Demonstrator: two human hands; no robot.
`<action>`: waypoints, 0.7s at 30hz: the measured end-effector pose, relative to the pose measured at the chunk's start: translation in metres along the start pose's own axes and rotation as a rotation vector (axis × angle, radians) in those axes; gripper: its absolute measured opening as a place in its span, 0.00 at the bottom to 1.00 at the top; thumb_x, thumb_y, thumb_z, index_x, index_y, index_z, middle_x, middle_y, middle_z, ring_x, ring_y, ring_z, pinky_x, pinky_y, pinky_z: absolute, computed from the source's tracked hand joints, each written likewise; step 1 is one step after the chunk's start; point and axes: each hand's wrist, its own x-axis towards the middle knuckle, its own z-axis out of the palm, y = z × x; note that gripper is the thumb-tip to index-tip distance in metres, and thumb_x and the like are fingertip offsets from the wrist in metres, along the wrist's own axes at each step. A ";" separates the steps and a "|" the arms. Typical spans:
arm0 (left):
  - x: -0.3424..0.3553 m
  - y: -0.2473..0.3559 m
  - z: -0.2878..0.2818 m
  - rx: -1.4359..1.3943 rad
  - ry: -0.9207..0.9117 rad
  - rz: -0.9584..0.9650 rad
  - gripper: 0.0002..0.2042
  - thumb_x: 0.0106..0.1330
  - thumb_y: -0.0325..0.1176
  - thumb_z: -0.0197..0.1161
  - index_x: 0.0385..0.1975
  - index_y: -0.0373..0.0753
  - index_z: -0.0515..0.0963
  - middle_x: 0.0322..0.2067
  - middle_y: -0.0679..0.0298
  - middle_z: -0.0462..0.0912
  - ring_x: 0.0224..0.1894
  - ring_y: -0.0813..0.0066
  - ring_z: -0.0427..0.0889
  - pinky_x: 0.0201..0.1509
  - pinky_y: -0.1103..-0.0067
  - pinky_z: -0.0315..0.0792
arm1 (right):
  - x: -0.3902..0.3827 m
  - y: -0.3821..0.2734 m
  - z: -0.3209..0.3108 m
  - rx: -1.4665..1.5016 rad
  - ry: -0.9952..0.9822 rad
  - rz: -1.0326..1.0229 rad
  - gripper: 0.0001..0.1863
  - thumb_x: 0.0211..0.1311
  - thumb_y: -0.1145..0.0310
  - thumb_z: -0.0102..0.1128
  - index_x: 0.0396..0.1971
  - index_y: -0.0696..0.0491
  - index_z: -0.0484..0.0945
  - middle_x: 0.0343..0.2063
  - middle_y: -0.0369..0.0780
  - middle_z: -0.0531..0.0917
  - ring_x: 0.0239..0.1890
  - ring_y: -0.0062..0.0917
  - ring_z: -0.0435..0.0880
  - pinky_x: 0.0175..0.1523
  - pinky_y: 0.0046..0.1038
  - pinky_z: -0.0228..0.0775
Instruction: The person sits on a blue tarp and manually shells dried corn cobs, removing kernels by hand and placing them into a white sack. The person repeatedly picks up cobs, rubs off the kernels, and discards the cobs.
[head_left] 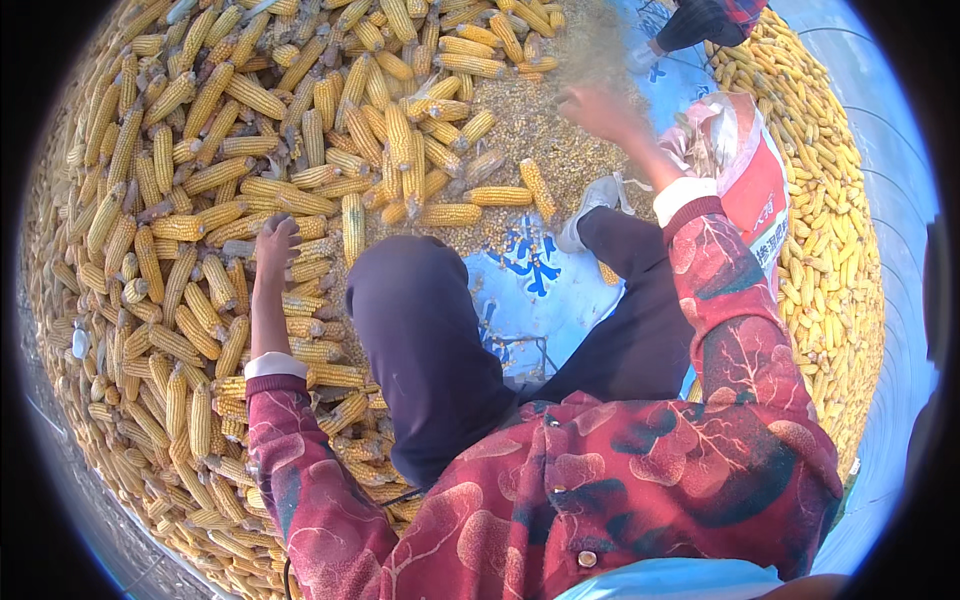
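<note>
My left hand (275, 241) rests low over the heap of yellow corn cobs (235, 190), its fingers loosely bent and apart, with no cob seen in its grasp. Farther out on the right, my right hand (605, 112) hangs above a spread of loose corn kernels (575, 160). Its fingers reach leftward and look blurred, and I see nothing held in them. Just beyond it is a brownish smear (600, 50), too blurred to name. One corn cob (538, 188) lies on the kernels between my hands, near my shoe.
Under my legs spreads a blue-and-white sheet (540, 310) with dark blue print. Beside my right forearm stands a red and white sack (752, 185). Another heap of corn cobs (825, 250) runs along the right. A person's dark-clad leg (690, 28) shows at the far edge.
</note>
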 end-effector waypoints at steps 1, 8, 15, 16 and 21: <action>0.019 -0.002 0.018 0.042 -0.020 0.015 0.25 0.57 0.40 0.54 0.52 0.32 0.67 0.41 0.56 0.77 0.36 0.69 0.78 0.35 0.76 0.72 | 0.017 0.000 0.019 0.012 -0.028 -0.001 0.20 0.52 0.60 0.50 0.42 0.55 0.75 0.38 0.48 0.80 0.43 0.38 0.78 0.49 0.34 0.67; 0.182 -0.009 0.111 0.496 -0.036 0.244 0.34 0.56 0.52 0.55 0.54 0.28 0.64 0.48 0.43 0.71 0.50 0.50 0.71 0.53 0.65 0.65 | 0.114 0.022 0.157 -0.152 -0.212 0.018 0.33 0.55 0.50 0.53 0.58 0.51 0.61 0.56 0.48 0.66 0.59 0.38 0.64 0.62 0.36 0.57; 0.276 -0.050 0.137 0.825 0.014 0.137 0.47 0.52 0.71 0.43 0.59 0.31 0.58 0.59 0.41 0.57 0.58 0.46 0.61 0.58 0.57 0.57 | 0.185 0.029 0.214 -0.097 -0.223 -0.047 0.42 0.48 0.41 0.57 0.60 0.50 0.59 0.56 0.47 0.66 0.59 0.38 0.63 0.62 0.39 0.56; 0.276 -0.049 0.139 0.860 0.014 0.098 0.48 0.52 0.72 0.42 0.59 0.32 0.57 0.59 0.41 0.56 0.58 0.45 0.61 0.58 0.56 0.56 | 0.187 0.030 0.220 -0.089 -0.213 -0.065 0.43 0.47 0.41 0.59 0.59 0.51 0.60 0.54 0.46 0.68 0.58 0.37 0.65 0.61 0.38 0.58; 0.238 -0.014 0.170 0.925 0.055 0.064 0.48 0.53 0.70 0.45 0.62 0.32 0.52 0.62 0.41 0.51 0.64 0.47 0.53 0.65 0.61 0.47 | 0.196 0.037 0.236 -0.005 -0.108 -0.017 0.54 0.44 0.24 0.43 0.57 0.60 0.61 0.49 0.51 0.72 0.52 0.40 0.73 0.56 0.38 0.65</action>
